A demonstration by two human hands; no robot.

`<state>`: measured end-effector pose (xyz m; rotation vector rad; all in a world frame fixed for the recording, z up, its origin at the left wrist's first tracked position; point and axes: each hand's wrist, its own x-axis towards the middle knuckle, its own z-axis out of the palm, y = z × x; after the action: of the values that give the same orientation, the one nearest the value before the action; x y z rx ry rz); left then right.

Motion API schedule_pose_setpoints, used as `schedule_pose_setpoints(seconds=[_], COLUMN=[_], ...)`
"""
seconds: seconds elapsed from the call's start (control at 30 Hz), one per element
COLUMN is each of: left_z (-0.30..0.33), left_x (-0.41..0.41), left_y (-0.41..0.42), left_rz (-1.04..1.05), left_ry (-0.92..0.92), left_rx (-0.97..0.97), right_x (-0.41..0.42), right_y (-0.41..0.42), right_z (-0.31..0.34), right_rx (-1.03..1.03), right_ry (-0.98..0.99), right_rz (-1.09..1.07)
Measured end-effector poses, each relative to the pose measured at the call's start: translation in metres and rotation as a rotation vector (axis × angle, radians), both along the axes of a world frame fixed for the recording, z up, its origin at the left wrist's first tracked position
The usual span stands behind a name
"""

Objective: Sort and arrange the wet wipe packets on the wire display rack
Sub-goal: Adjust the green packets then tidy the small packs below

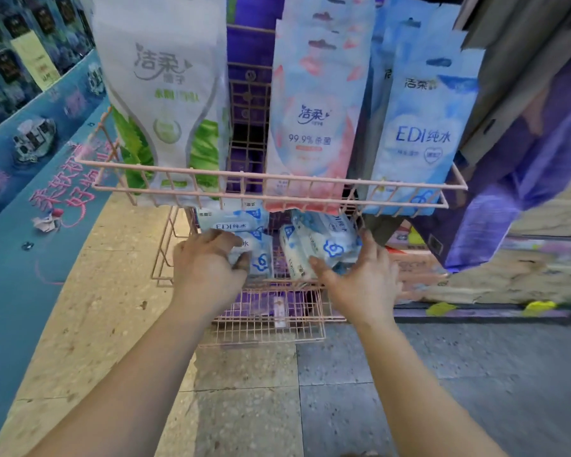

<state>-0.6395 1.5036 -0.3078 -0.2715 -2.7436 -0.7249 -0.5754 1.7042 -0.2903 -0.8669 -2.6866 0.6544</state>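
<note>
A pink wire display rack [277, 179] stands in front of me with three tiers. In its upper basket stand a green-and-white wipe pack [165, 94], a pink-and-blue pack [314, 103] and a blue EDI pack [422, 127]. On the middle tier lie small blue-and-white wet wipe packets. My left hand [208, 262] grips one small packet [257, 255] at the left, below another flat packet [231, 219]. My right hand [360, 275] holds a loose bundle of packets [320, 245] at the right, thumb under them, fingers along their side.
The bottom wire shelf [267, 321] holds a purple item. A teal display platform [30, 192] runs along the left. Purple packaging [521, 179] and cardboard hang at the upper right. Speckled floor tiles [277, 390] lie below my arms.
</note>
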Motion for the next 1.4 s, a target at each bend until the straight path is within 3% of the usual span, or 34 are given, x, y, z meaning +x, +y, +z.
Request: schedule_pose_setpoints(seconds=[0.07, 0.23, 0.37, 0.47, 0.57, 0.7, 0.83, 1.17, 1.4], left_z=[0.001, -0.001, 0.013, 0.021, 0.021, 0.018, 0.016, 0.02, 0.021], left_x=[0.002, 0.008, 0.0, -0.001, -0.005, -0.006, -0.003, -0.001, -0.002], left_y=[0.021, 0.047, 0.033, 0.016, -0.005, -0.027, -0.031, -0.035, -0.037], left_rz=[-0.047, -0.023, -0.021, -0.124, 0.043, 0.128, 0.167, 0.215, 0.197], left_ry=[-0.146, -0.364, -0.614, -0.829, -0.79, -0.656, -0.615, -0.622, -0.626], left_rx=[0.116, 0.601, 1.031, 1.039, 1.12, 1.088, 1.103, 1.183, 1.197], right_x=[-0.008, -0.004, 0.02, 0.016, 0.002, -0.026, -0.046, -0.055, -0.04], right_y=[0.011, 0.017, 0.021, 0.021, 0.027, 0.029, 0.016, 0.021, 0.027], right_z=[-0.003, -0.007, -0.01, -0.006, -0.003, -0.001, -0.008, -0.01, -0.008], right_rx=[-0.089, -0.427, -0.612, -0.733, -0.827, -0.385, -0.259, -0.347, -0.377], right_ry=[-0.121, 0.256, 0.233, 0.161, 0.07, -0.259, -0.559, -0.342, -0.035], right_rz=[0.054, 0.284, 0.662, 0.75, 0.57, 0.3, 0.234, 0.187, 0.06])
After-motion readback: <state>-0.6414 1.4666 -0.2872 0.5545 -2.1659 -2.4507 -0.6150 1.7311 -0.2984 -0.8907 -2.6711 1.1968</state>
